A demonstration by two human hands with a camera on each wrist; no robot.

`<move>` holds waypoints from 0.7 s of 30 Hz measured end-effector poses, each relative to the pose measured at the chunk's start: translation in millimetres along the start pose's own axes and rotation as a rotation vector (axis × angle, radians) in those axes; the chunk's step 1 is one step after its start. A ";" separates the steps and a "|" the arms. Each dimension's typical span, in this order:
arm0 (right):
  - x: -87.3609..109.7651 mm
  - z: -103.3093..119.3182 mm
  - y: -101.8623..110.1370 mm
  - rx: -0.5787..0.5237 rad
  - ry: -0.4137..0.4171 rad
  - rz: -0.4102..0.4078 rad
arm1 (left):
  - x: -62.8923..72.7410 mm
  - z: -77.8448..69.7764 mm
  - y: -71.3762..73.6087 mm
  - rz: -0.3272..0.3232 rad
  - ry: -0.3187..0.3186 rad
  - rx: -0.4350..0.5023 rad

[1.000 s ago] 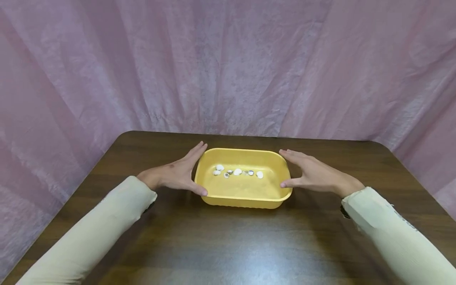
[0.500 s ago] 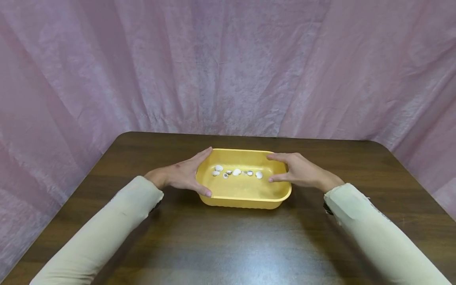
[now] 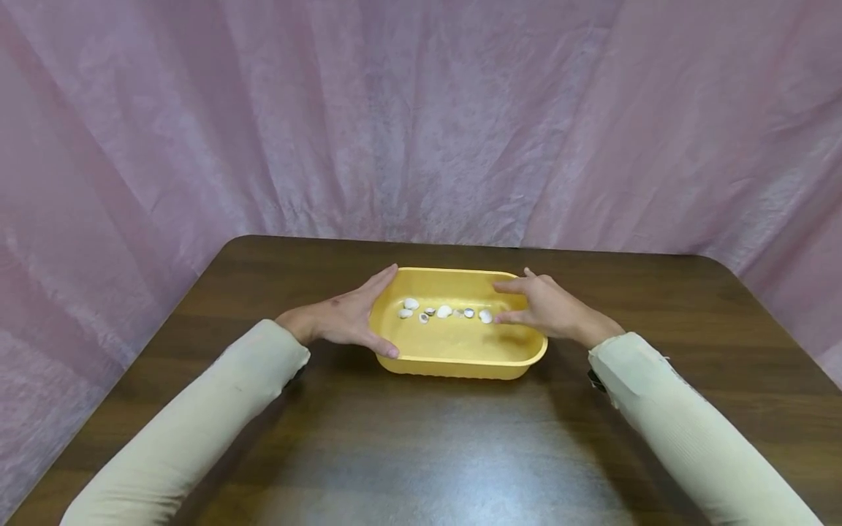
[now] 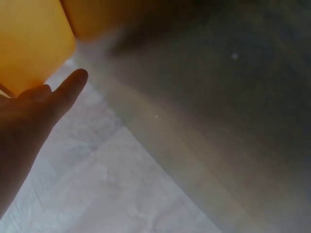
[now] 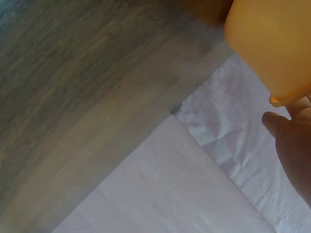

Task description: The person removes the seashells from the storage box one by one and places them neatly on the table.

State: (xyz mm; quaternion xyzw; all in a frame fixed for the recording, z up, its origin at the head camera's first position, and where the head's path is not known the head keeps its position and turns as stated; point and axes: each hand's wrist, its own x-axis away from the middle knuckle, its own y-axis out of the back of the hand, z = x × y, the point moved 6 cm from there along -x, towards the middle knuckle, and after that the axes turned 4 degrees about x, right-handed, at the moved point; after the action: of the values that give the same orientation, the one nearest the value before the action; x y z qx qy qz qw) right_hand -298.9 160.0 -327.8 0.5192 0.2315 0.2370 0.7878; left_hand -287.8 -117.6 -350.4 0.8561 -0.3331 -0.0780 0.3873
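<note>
A yellow, rounded-rectangular, plastic-looking basin [image 3: 460, 347] sits upright on the dark brown, wood-grained bench [image 3: 395, 431] and serves as the landmark. On its floor lie small, rounded, white and greyish shells [image 3: 444, 311] in an uneven row; two sit close together toward the basin's left end, and a whiter one lies nearest its right end.

The left hand [image 3: 351, 314] spans the basin's left end, fingers straight and thumb spread wide from them, the thumb on the near rim and the fingertips at the far left corner. The right hand [image 3: 555, 310] reaches over the basin's right end, thumb and forefinger wide apart above the inside, near the rightmost shell; the left and right wrist views show fingers beside the basin's walls. Pale cream sleeves [image 3: 204, 405] cover both forearms on the basin's near side. Beyond the basin hangs a pink, velvety curtain [image 3: 408, 131].
</note>
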 end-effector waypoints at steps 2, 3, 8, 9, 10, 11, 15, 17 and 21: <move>-1.8 -0.8 0.3 0.008 -0.002 -0.001 | -0.6 0.7 -0.3 -0.002 0.000 0.009; -2.4 -1.1 -0.1 0.010 -0.001 0.002 | -0.7 0.9 -0.2 -0.006 -0.003 0.012; -5.5 0.3 -2.4 0.033 0.006 0.015 | -0.8 1.4 0.3 -0.021 -0.012 0.026; -6.0 0.4 -2.8 0.032 0.002 0.016 | -0.9 1.6 0.1 -0.023 -0.013 0.029; -6.6 0.8 -3.2 0.030 -0.002 0.017 | -1.0 1.8 -0.1 -0.023 -0.013 0.032; -7.0 1.0 -3.7 0.028 -0.008 0.018 | -1.1 2.1 -0.4 -0.024 -0.014 0.033; -8.9 4.4 -5.7 0.013 0.001 0.019 | -1.2 2.4 -1.4 -0.029 -0.018 0.039; -10.9 7.0 -7.3 0.007 0.017 0.028 | -1.2 2.2 -1.5 -0.032 -0.019 0.040; -16.6 11.0 -11.0 0.008 0.031 0.058 | -1.2 2.9 -2.0 -0.036 -0.015 0.039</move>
State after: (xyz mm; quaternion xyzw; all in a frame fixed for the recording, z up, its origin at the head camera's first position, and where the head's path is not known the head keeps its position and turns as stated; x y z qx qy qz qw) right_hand -303.7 138.1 -332.2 0.5252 0.2294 0.2667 0.7749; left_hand -288.9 -117.7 -353.9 0.8687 -0.3220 -0.0846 0.3667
